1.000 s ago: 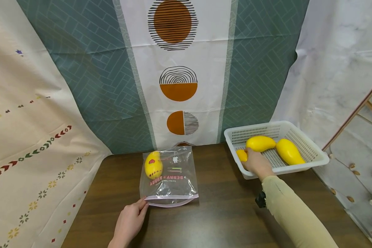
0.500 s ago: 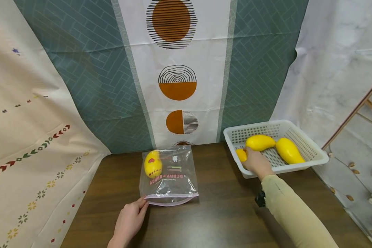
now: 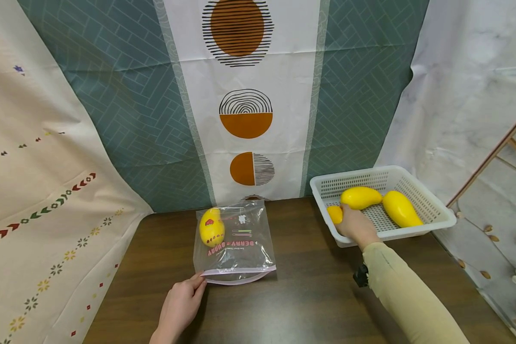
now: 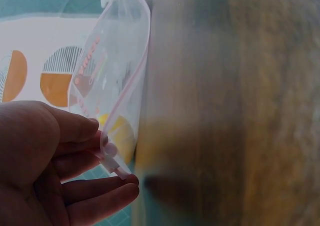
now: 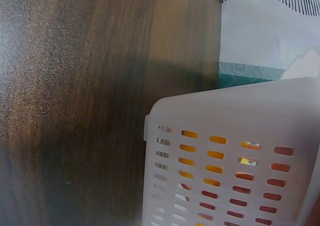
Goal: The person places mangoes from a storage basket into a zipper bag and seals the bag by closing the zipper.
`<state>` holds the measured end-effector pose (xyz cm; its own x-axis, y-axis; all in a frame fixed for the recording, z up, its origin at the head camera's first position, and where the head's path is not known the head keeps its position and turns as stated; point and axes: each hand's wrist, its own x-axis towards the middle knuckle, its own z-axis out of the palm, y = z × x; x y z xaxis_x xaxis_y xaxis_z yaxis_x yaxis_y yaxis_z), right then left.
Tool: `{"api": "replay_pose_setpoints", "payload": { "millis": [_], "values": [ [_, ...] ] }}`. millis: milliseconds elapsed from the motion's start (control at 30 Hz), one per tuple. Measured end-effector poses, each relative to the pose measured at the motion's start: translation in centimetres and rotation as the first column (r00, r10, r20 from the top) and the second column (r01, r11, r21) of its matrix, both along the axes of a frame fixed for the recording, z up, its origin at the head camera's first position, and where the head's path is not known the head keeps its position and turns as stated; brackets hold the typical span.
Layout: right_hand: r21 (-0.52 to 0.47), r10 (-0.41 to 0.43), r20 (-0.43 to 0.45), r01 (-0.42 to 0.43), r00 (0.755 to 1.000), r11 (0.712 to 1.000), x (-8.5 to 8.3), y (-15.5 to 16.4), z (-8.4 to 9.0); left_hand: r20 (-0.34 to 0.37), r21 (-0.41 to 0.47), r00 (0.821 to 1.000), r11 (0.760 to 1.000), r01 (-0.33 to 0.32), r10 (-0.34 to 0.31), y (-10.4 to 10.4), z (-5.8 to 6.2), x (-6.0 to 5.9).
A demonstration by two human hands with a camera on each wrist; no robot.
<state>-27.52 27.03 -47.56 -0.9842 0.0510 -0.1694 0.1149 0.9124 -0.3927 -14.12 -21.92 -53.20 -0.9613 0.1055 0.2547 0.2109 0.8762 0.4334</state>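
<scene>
A clear zip bag (image 3: 236, 248) with pink print lies on the dark wooden table (image 3: 309, 296), and a yellow mango (image 3: 211, 228) sits inside it at the far left corner. My left hand (image 3: 196, 283) pinches the bag's near left corner at the zip strip; the left wrist view shows the bag's mouth (image 4: 125, 86) standing slightly apart above the left hand (image 4: 112, 161). My right hand (image 3: 348, 217) reaches into the white basket (image 3: 438, 217) and curls over a yellow mango (image 3: 334, 214) that it mostly hides. The right wrist view shows only the basket wall (image 5: 225, 161).
Two more yellow mangoes (image 3: 361, 197) (image 3: 402, 210) lie in the basket at the table's back right. Patterned cloth backdrops (image 3: 245, 95) hang behind and to both sides. A wooden frame (image 3: 494, 153) leans at the right.
</scene>
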Motion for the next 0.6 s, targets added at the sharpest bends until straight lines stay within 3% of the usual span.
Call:
{"api": "replay_pose_setpoints", "payload": {
  "millis": [600],
  "values": [
    [0.006,0.001,0.015,-0.001,1.000,1.000,0.08,0.00,0.16,0.025,-0.002,0.999,1.000,-0.020,0.021,-0.09,0.16,0.06]
  ]
}}
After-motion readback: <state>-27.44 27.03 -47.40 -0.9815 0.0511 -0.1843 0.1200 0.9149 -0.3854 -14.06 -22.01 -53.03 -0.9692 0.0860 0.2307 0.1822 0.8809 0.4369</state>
